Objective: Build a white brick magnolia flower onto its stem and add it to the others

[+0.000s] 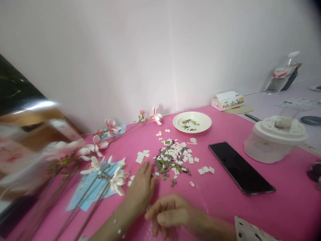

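My left hand (142, 187) lies palm down on the pink table, fingers stretched toward the left edge of a pile of small building-brick pieces (173, 155). The pile mixes white, grey-brown and green parts. White square tiles (142, 155) sit just beyond those fingertips. Nearer to me, my right hand (173, 214) hovers with its fingers loosely curled and the thumb apart from the index fingertip; nothing shows in its grasp. A tiny grey-brown piece near its index fingertip is blurred. Left of my left hand are white brick-built flowers (116, 180) on long stems.
A white plate (177, 124) holding green pieces stands behind the pile. To the right are a black phone (240, 167), a lidded translucent container (265, 145), a tissue pack (227, 101) and a bottle (279, 78). Pink flowers (97, 145) and blue paper (80, 194) lie left.
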`<state>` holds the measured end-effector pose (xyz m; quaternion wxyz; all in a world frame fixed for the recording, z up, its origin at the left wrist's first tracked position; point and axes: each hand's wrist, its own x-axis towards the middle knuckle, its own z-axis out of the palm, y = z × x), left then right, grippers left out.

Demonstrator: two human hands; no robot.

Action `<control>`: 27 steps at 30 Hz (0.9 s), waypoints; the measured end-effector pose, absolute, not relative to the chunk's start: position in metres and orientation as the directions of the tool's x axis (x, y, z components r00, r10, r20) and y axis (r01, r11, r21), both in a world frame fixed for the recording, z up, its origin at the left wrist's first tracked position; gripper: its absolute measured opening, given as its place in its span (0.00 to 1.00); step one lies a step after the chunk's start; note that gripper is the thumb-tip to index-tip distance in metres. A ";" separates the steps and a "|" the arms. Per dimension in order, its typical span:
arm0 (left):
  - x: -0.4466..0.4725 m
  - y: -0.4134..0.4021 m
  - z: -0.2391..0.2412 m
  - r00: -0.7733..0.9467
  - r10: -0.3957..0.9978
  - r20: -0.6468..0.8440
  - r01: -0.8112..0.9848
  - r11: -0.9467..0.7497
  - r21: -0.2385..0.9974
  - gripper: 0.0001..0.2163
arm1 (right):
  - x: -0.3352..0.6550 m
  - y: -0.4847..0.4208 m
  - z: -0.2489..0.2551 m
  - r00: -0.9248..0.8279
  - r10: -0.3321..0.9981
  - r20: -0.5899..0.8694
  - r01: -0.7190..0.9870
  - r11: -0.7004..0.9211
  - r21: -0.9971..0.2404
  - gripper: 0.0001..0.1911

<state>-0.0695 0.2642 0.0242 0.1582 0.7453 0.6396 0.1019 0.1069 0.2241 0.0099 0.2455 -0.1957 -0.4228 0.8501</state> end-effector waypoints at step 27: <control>-0.059 0.301 0.033 0.020 0.994 0.105 0.280 -0.107 0.954 0.24 | 0.111 0.225 0.016 -0.769 0.615 -0.176 -0.203 -0.495 -0.845 0.25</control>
